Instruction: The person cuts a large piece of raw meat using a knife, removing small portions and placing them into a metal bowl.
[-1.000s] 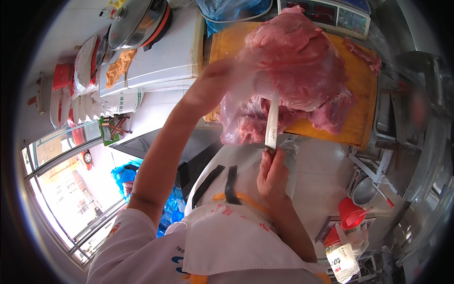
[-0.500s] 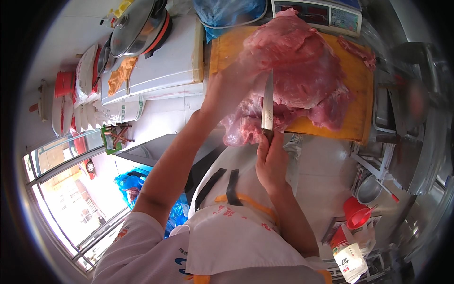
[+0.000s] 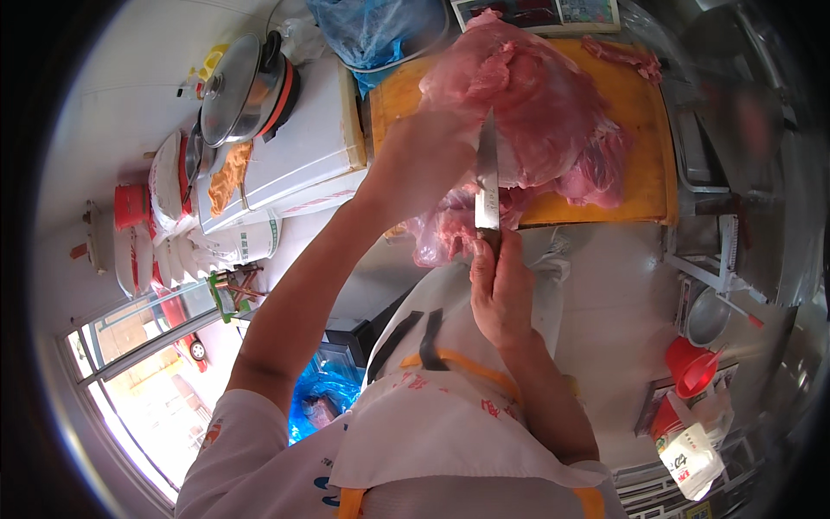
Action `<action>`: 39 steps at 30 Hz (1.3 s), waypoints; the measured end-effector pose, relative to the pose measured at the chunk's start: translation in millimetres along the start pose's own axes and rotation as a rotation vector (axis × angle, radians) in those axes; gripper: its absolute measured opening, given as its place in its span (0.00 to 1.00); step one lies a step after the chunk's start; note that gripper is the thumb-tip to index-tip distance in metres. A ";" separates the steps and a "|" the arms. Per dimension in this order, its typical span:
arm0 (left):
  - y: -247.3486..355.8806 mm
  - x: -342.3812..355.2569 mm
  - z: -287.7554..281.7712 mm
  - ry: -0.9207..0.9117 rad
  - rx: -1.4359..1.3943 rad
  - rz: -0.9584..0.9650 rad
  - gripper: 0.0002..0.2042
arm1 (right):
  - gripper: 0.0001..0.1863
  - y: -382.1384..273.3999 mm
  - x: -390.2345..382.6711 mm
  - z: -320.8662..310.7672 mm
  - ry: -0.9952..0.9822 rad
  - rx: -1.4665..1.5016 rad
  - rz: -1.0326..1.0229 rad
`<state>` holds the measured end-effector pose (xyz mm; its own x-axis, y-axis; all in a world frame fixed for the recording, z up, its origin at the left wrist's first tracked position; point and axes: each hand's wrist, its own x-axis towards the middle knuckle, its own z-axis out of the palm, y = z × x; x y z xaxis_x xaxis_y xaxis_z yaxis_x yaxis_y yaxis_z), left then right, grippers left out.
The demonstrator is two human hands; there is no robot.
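A large slab of raw pink meat (image 3: pixel 540 112) lies over a yellow cutting board (image 3: pixel 650 173), and a ragged flap of it hangs past the near edge. My right hand (image 3: pixel 504 290) grips the dark handle of a knife (image 3: pixel 488 169) at that edge. The blade points away from me, with its tip over the meat. My left hand (image 3: pixel 437 151) is at the left side of the slab, left of the blade. Motion smears its fingers, so their hold on the meat is unclear. A narrow strip of meat (image 3: pixel 624 59) rests at the board's far right corner.
Behind the board are a scale (image 3: pixel 540 16) and a blue plastic bag (image 3: pixel 367 35). At the left, a lidded pan (image 3: pixel 238 91) sits on a white chest (image 3: pixel 303 130). Metal trays (image 3: pixel 699 147) stand to the right. A red bucket (image 3: pixel 692 368) is lower right.
The view has shifted slightly, moving the board and slab up and left in the picture. The knife remains in my right hand. My left hand stays by the slab's left side, blurred in both frames.
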<state>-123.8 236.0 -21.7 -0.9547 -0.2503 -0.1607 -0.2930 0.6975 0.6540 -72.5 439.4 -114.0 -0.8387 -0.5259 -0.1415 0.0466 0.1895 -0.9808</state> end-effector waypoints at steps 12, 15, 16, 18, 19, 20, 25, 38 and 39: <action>-18.1 -33.4 3.6 0.185 -0.443 -0.394 0.07 | 0.14 19.6 -31.0 10.3 -0.205 -0.263 0.021; -32.4 -43.5 -10.2 0.170 -0.473 -0.408 0.08 | 0.14 26.4 -50.5 2.1 -0.216 -0.223 -0.026; -35.5 -46.1 -10.2 0.147 -0.482 -0.400 0.08 | 0.14 27.1 -52.9 -0.4 -0.149 -0.166 -0.072; -36.3 -47.3 -8.6 0.139 -0.452 -0.400 0.08 | 0.15 27.7 -52.8 0.4 -0.095 -0.124 -0.098; -33.4 -46.1 -8.3 0.132 -0.438 -0.394 0.08 | 0.14 24.1 -42.8 2.6 -0.102 -0.142 -0.078; -30.4 -45.2 -8.8 0.134 -0.437 -0.389 0.08 | 0.14 20.1 -32.2 6.6 -0.107 -0.155 -0.062; -27.5 -44.7 -9.6 0.164 -0.397 -0.382 0.09 | 0.14 39.2 -59.0 21.9 -0.256 -0.242 -0.035; -37.2 -47.9 -25.7 0.109 -0.376 -0.414 0.08 | 0.12 36.7 -72.9 32.5 -0.226 -0.226 -0.052; -40.8 -49.4 -30.2 0.096 -0.397 -0.417 0.08 | 0.12 34.9 -80.1 28.1 -0.223 -0.197 -0.036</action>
<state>-63.1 199.6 -18.1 -0.7488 -0.5219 -0.4084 -0.5833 0.2265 0.7800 11.6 464.8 -140.6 -0.6968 -0.7005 -0.1541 -0.1056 0.3126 -0.9440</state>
